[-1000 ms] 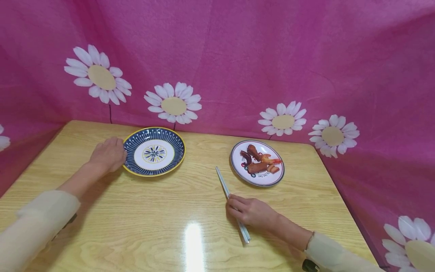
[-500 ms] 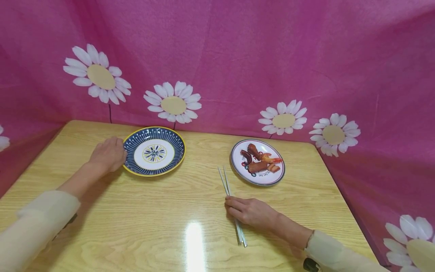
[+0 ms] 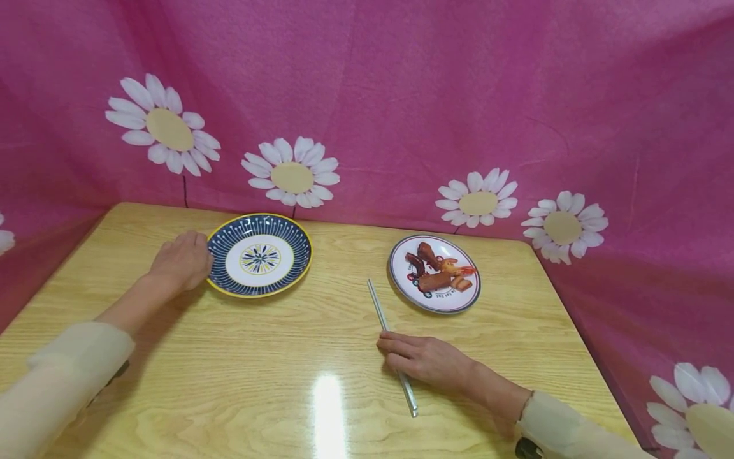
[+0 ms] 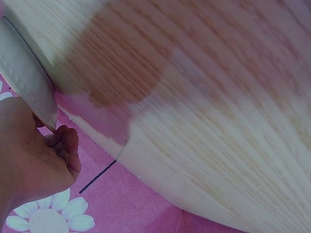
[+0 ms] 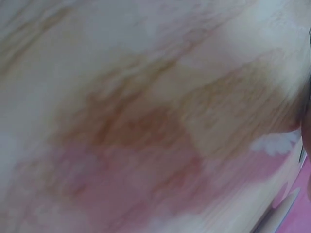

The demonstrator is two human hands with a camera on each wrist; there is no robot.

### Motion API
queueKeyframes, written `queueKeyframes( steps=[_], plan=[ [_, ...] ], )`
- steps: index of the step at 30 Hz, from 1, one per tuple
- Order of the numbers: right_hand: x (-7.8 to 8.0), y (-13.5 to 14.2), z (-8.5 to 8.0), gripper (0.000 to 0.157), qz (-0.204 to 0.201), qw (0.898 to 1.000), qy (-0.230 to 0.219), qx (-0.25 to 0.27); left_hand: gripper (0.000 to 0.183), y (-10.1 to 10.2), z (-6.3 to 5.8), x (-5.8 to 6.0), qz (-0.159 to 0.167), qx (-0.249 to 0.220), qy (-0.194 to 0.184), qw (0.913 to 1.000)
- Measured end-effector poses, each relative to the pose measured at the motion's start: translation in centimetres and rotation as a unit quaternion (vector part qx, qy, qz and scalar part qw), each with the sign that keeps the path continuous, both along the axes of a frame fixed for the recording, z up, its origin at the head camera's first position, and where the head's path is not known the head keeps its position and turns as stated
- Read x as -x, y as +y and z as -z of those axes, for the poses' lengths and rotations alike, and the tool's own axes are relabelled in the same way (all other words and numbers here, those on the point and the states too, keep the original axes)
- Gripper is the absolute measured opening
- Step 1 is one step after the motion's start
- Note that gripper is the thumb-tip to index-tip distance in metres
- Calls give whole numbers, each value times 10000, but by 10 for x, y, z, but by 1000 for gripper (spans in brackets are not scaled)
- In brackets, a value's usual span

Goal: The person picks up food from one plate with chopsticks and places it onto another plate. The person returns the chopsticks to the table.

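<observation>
At the left of the head view, my left hand [image 3: 182, 260] grips the left rim of a round plate [image 3: 260, 259] with a dark blue patterned border, yellow edge and white centre. The left wrist view shows curled fingers [image 4: 68, 145] at that rim, seen from its side. My right hand [image 3: 427, 360] holds a pair of silver chopsticks [image 3: 376, 303] from above, near their middle. They lie close together and slant toward the smaller plate. In the right wrist view only a sliver of that hand shows at the right edge.
Right of the chopsticks stands a smaller white plate [image 3: 401, 290] with a dark rim. Several brown food pieces [image 3: 434, 282] and a shrimp-like piece [image 3: 464, 270] lie on it. A pink cloth with daisies [image 3: 367, 115] hangs behind the wooden table [image 3: 241, 357].
The chopstick tips spread apart half a second ago and are together again now. The left hand and both plates stay in place.
</observation>
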State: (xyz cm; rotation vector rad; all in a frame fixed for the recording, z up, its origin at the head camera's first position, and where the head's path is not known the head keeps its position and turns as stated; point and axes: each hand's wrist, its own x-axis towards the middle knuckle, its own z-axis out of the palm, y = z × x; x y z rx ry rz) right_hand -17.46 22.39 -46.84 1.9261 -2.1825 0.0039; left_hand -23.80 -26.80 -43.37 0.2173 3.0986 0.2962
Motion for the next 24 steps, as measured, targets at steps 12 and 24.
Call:
queueKeyframes(
  steps=[12, 24],
  plan=[
    [-2, 5, 2, 44, -59, 9999, 78, 98, 37, -2, 1, 1, 31, 55, 3, 10000],
    [4, -4, -18, 35, 914, 9915, -325, 870, 37, -4, 4, 1, 31, 42, 89, 9999]
  ],
)
